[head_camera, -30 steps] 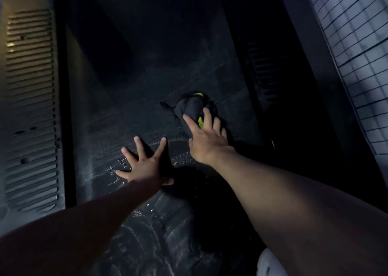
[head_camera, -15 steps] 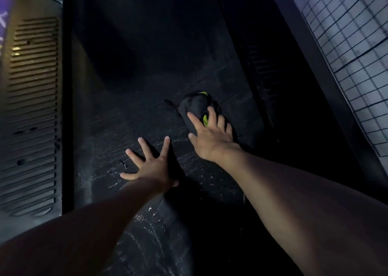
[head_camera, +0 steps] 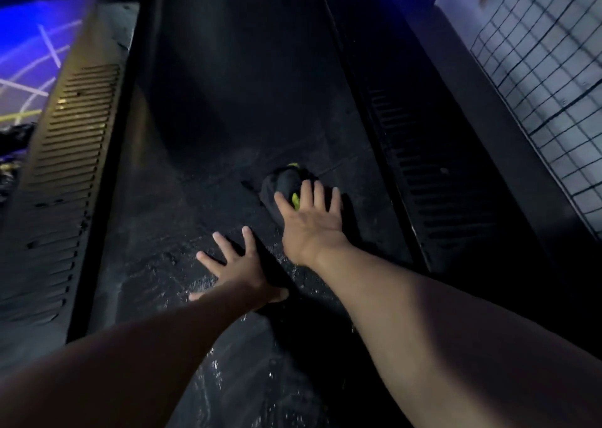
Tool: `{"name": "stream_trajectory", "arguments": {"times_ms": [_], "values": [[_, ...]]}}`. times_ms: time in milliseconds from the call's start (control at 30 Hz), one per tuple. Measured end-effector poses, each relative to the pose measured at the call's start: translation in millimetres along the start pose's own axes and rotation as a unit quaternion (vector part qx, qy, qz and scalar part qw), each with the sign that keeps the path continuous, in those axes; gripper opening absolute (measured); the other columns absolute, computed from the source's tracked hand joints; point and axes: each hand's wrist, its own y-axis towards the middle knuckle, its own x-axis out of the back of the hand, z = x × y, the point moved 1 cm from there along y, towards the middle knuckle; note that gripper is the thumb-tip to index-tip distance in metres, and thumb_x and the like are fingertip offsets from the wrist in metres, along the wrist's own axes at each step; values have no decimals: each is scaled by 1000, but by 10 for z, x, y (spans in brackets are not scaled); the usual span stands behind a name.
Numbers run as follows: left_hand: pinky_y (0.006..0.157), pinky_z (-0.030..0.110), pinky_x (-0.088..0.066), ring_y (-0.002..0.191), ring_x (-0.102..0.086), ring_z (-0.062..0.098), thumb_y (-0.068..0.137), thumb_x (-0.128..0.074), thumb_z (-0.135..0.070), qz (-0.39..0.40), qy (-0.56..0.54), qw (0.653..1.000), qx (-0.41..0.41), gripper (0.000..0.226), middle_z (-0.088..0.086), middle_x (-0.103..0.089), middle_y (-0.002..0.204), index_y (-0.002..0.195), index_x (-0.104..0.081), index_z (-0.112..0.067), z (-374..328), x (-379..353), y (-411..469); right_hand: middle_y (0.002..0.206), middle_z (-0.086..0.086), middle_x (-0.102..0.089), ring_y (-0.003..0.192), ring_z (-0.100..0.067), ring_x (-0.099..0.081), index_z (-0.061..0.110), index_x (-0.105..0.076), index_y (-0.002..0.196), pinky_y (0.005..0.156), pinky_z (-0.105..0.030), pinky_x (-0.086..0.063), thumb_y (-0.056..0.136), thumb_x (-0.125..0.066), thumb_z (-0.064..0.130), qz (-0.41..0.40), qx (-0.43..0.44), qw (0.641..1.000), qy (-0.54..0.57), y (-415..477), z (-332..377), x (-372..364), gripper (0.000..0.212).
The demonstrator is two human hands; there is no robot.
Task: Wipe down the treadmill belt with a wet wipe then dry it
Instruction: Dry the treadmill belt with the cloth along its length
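The black treadmill belt (head_camera: 228,108) runs up the middle of the dim view, with wet shiny streaks near me. A bunched dark cloth (head_camera: 283,183) with yellow-green patches lies on the belt right of centre. My right hand (head_camera: 309,219) presses flat on the cloth's near side with straight fingers. To its left, my left hand (head_camera: 237,268) rests flat on the wet belt, fingers spread, holding nothing.
Ribbed side rails flank the belt, a lighter one on the left (head_camera: 71,154) and a dark one on the right (head_camera: 433,180). A white grid-patterned surface (head_camera: 537,69) stands at the far right. Blue floor with white lines (head_camera: 29,53) shows at the upper left.
My right hand has slid forward a little, further onto the cloth, pushing it up the belt. My left hand stays planted in about the same spot.
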Motion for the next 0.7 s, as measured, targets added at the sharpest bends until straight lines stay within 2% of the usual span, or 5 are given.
{"name": "stream_trajectory", "arguments": {"times_ms": [100,200,333,467,700], "values": [[106,73,-19,134,32,54,61,-86,-47,-2,7,1000,2,143,13,44,148,145,30,-37,6,-14,44,162,-20,19,149,-42,7,31,-18,152,119,-58,-9,92,-61,34,-45,28,998,20,94,6,-34,73],[105,74,-19,133,33,55,62,-85,-47,-3,11,1000,-7,142,13,45,148,144,30,-38,17,-18,67,163,-21,1,144,-41,-16,32,-29,144,111,-54,-27,91,-60,35,-108,41,993,19,136,-4,-92,62],[107,74,-13,133,30,58,62,-83,-54,-15,43,999,1,144,20,42,148,144,34,-33,17,-31,78,156,-21,-19,136,-37,-30,33,-30,149,105,-46,-32,92,-58,34,-163,53,985,-12,119,-35,-168,63],[108,72,-16,134,23,60,66,-82,-54,-18,51,999,-1,140,24,35,151,146,31,-28,-60,7,59,140,-16,-37,125,-34,-41,31,-38,146,96,-42,-39,93,-56,35,-191,-41,981,-13,129,-537,-75,57],[104,72,-24,143,11,52,66,-80,-59,-47,63,996,-43,130,14,23,159,153,14,-31,0,8,-50,137,-21,-35,123,-38,-39,29,-27,154,97,-43,-39,94,-53,28,-157,-151,976,5,-112,-933,-152,65]]}}
